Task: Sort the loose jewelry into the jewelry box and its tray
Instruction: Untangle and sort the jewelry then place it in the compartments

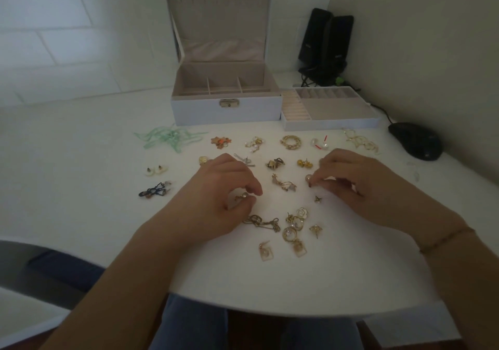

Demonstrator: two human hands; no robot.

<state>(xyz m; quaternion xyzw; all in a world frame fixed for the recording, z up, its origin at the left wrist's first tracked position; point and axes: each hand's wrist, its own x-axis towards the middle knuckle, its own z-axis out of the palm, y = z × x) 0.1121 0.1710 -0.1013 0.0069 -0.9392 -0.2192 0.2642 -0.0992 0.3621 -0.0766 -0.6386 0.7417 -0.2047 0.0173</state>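
A pale blue jewelry box stands open at the back of the white table, its beige compartments bare. Its removable tray lies to the right of it, with ring rolls and small slots. Several loose pieces of jewelry lie scattered in front, among them a gold wreath brooch and a gold chain. My left hand pinches a small gold earring just above the table. My right hand pinches a pearl earring between thumb and fingers.
A green ribbon tangle lies left of the box front. A black computer mouse sits at the right, and two black speakers stand in the back corner with cables. The table's curved front edge is close to my lap.
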